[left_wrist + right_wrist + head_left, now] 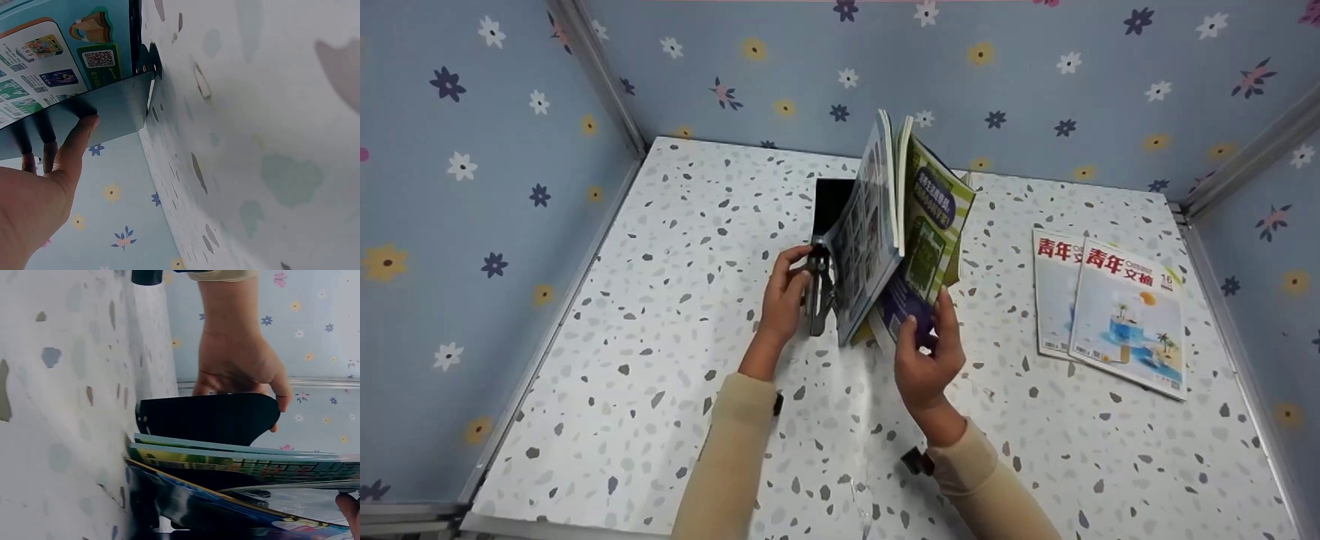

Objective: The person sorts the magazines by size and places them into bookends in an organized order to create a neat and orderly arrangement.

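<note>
Several magazines stand upright and lean apart in the middle of the table, a blue-covered magazine (866,232) at left and a green-and-purple magazine (926,225) at right. Against their left side is a black bookend (819,289), its curved plate (208,419) seen in the right wrist view. My left hand (784,300) grips this plate, one finger reaching over its edge; several fingers (76,146) touch its outer face in the left wrist view. My right hand (931,364) holds the green-and-purple magazine by its near edge, between thumb and fingers. Only a fingertip (350,512) of it shows in the right wrist view.
Two overlapping magazines with red titles lie flat at the right, a lower one (1054,300) partly covered by an upper one (1132,315). A black panel (832,202) shows behind the standing magazines. Flowered walls (810,75) border the speckled table (660,337).
</note>
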`<state>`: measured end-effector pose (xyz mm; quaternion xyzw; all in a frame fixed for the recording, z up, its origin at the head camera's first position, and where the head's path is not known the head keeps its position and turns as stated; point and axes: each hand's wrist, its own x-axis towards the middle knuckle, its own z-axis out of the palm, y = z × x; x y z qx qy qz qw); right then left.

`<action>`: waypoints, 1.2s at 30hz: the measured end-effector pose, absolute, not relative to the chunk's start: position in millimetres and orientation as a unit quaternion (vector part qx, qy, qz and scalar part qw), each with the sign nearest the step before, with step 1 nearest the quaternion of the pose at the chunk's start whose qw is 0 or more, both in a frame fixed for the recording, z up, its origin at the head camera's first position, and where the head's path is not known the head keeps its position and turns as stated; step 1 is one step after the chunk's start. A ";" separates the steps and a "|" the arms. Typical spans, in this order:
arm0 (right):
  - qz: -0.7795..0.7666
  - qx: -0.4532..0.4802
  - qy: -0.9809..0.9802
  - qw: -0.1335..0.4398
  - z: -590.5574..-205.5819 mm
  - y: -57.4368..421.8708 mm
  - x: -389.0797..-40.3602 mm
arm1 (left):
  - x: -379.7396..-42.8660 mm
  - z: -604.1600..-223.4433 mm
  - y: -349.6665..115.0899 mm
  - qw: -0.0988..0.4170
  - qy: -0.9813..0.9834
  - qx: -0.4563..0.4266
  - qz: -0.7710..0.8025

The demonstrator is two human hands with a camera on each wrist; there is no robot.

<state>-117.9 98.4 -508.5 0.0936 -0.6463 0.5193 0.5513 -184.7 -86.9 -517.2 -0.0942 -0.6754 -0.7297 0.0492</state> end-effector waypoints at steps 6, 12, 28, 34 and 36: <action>0.505 0.100 -0.680 0.523 -518.7 99.2 -115.9 | -185.0 -518.0 -87.9 0.051 -0.672 -0.094 -0.733; 0.491 0.097 -0.700 0.508 -519.5 101.9 -111.9 | -185.7 -517.1 -87.4 0.053 -0.667 -0.096 -0.737; 0.517 0.056 -0.799 0.302 -468.3 128.8 -90.3 | -185.1 -518.1 -87.3 0.071 -0.679 -0.114 -0.721; 0.512 0.002 -0.832 0.213 -450.0 138.9 -88.0 | -184.8 -517.2 -87.7 0.061 -0.676 -0.107 -0.726; 0.505 -0.009 -0.842 0.187 -444.5 141.5 -85.6 | -184.7 -517.0 -87.8 0.059 -0.676 -0.104 -0.727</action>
